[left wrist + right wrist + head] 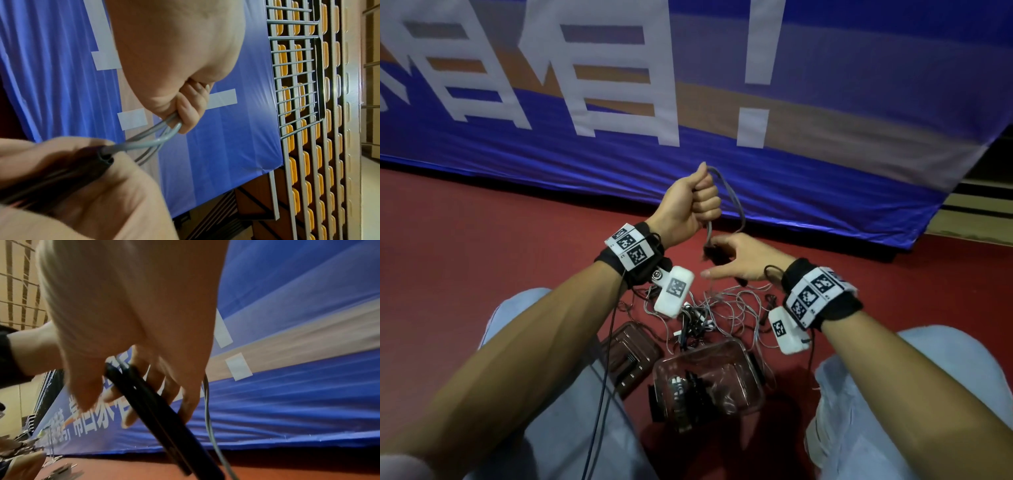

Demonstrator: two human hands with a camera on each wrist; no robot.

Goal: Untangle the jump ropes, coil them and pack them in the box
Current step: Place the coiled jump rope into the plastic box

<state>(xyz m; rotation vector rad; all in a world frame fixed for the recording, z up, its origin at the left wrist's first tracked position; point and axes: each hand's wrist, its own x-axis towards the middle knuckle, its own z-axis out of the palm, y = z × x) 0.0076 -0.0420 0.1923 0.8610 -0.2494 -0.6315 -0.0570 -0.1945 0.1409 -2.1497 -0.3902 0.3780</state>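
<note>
My left hand (698, 202) is raised in a fist and grips loops of a grey jump rope (732, 198). The rope runs down to a pair of black handles (714, 255), held in my right hand (732, 260) just below and to the right. In the left wrist view my left hand's fingers (191, 104) curl round the grey loops (144, 142), which enter the handles (72, 175). The right wrist view has my right hand (144, 369) wrapped round the handles (160, 415), the rope (209, 426) hanging beside them. A tangle of more ropes (729, 308) lies on the red floor.
A clear plastic box (753, 370) sits between my knees with one bundled rope (688, 390) inside. Its lid (633, 353) lies on the floor to the left. A blue banner (791, 171) hangs down to the floor just beyond my hands.
</note>
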